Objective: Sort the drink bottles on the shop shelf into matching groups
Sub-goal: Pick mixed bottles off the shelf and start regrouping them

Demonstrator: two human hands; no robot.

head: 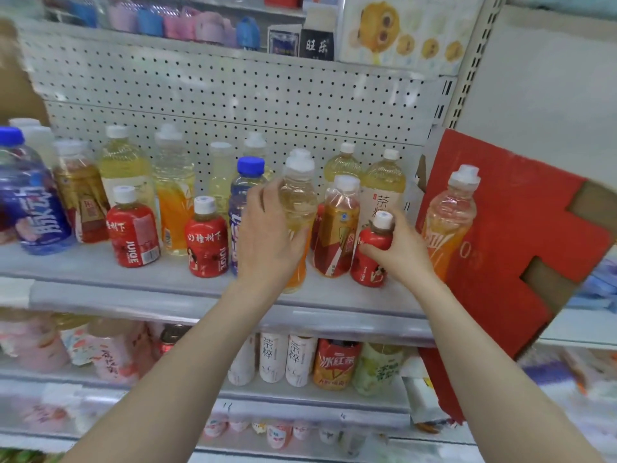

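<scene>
My left hand [267,235] grips a tall orange-labelled drink bottle [298,195] with a white cap, standing at the front of the grey shelf [167,272]. My right hand [400,252] grips a small red juice bottle [370,262] just to its right, fingers round the neck. Two more small red juice bottles [135,228] [207,238] stand further left. An amber tea bottle [339,228] stands between my hands. A second orange-labelled bottle [447,215] stands at the far right. A blue-capped bottle [242,198] is partly hidden behind my left hand.
Pale yellow tea bottles [125,165] line the back against the pegboard. A large blue bottle [30,202] stands at the left end. A red cardboard box [510,262] leans at the right end. The lower shelf [334,399] holds white and orange bottles.
</scene>
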